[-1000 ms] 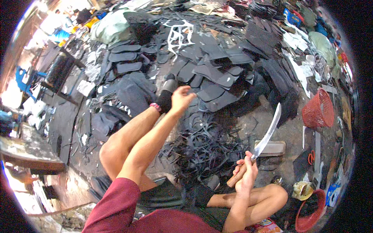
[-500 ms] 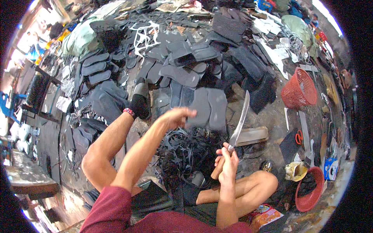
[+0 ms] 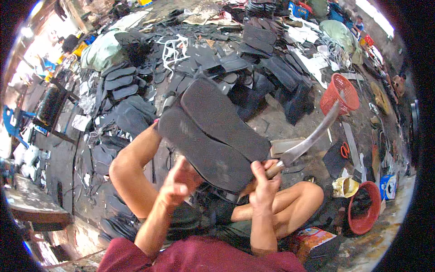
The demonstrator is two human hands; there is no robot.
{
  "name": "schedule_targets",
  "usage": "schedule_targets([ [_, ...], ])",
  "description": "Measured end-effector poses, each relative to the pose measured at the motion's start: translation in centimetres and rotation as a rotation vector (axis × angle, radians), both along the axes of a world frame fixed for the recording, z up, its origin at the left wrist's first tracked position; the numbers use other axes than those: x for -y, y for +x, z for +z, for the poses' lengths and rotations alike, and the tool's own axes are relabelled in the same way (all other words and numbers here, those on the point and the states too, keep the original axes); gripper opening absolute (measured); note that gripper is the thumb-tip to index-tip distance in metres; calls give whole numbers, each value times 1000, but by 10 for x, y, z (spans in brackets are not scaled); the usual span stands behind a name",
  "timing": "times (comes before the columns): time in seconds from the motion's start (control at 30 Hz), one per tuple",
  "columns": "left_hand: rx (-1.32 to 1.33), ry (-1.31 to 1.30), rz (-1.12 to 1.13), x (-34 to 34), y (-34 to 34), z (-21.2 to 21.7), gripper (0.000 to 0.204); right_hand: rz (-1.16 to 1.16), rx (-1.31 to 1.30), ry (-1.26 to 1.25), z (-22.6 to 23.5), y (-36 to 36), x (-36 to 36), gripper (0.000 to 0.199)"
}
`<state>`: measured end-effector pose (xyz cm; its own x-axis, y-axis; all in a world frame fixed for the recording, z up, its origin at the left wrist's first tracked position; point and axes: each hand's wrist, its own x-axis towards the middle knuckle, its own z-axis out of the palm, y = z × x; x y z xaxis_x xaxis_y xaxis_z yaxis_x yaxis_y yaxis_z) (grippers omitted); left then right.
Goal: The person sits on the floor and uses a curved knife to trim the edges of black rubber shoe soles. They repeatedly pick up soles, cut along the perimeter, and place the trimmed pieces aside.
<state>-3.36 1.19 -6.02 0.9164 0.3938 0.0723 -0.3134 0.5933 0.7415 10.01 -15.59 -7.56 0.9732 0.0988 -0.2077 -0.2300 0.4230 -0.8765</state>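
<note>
My right hand (image 3: 264, 185) is closed around the wooden handle of a long curved knife (image 3: 312, 141), whose blade points up and to the right. The thumb of that hand also presses the near right corner of a dark grey foam sheet (image 3: 213, 136). Two sole-shaped pieces lie side by side in this sheet, parted by a curved seam. It is raised above my lap, tilted. My left hand (image 3: 177, 182) is beside its near left edge, slightly blurred, fingers apart. Whether it touches the sheet, I cannot tell.
Dark sole pieces (image 3: 121, 84) lie in piles across the floor ahead. On the right stand a red mesh basket (image 3: 340, 94), a red bowl (image 3: 376, 206) and a yellowish tin (image 3: 345, 187). Red-handled scissors (image 3: 345, 149) lie near a pale wooden block (image 3: 290, 145). White wire frame (image 3: 174, 51) at the back.
The foam sheet has come up off the floor toward me. My left hand has drawn back nearer my body. The knife has swung its tip to the right.
</note>
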Motion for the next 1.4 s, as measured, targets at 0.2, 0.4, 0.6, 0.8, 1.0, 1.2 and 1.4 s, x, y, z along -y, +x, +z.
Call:
schedule_targets([
  [0.2,-525,-115,436,-10,24,-8,47,445,98,-145,-8,-53,-5,28],
  [0.4,-604,-192,693,-25,-5,15,47,812,340,-656,-21,-97,99,37],
  [0.6,-652,-142,745,-12,-23,27,53,856,426,-814,-16,-112,121,35],
  [0.8,-701,-132,751,9,-37,21,55,780,737,-802,-31,-106,65,37],
  [1.0,-700,-63,722,5,-54,14,60,802,835,-783,-48,-93,2,19],
  [1.2,-728,-66,664,0,-69,14,71,984,865,-680,-70,-67,-10,20],
  [1.4,-760,-51,642,2,-74,10,77,1064,509,-427,-115,-75,-32,44],
])
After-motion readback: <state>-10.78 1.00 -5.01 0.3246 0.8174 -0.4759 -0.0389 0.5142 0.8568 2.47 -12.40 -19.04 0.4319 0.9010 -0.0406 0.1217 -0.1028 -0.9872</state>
